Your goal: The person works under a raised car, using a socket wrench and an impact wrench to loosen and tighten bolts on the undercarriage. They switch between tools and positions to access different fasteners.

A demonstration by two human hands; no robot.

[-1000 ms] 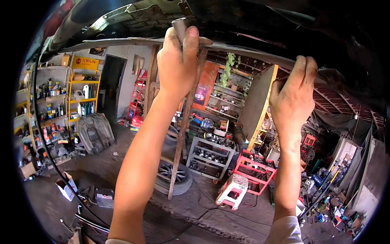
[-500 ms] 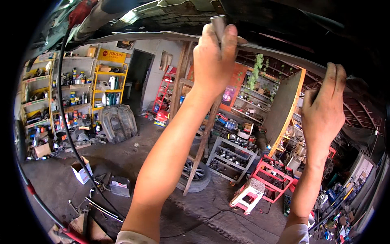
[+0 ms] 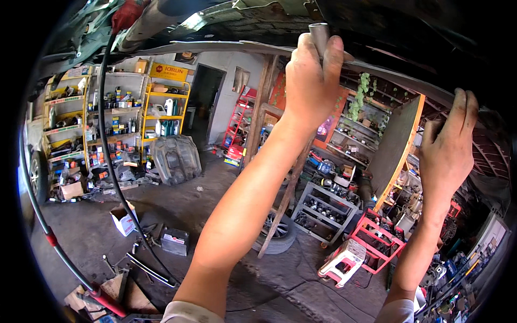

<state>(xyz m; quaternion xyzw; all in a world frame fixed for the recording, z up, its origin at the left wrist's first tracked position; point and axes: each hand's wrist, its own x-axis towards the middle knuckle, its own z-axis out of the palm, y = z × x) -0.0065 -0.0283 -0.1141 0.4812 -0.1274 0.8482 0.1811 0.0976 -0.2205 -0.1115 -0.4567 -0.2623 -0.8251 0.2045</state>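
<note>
My left hand (image 3: 312,81) is raised to the dark underside of a vehicle (image 3: 269,24). Its fingers are closed around a short, shiny metal tube (image 3: 319,39), which looks like a deep socket; its round end points up. Over to the right, my right hand (image 3: 448,145) reaches up with its fingers stretched out toward the lower edge of the same vehicle. The fingertips are close to that dark edge, and I cannot tell whether they touch it. Nothing shows in the right hand.
A black cable (image 3: 102,107) hangs from a red piece (image 3: 127,17) at the upper left. A wooden prop (image 3: 285,199) leans by a wheel (image 3: 277,237). Below are a car battery (image 3: 175,242), a white stool (image 3: 344,261) and a red rack (image 3: 377,239). Shelves (image 3: 64,129) line the back left.
The whole view has shifted, so that my hands and the room appear farther right. The metal tube stays in my left hand, and my right hand keeps its stretched pose.
</note>
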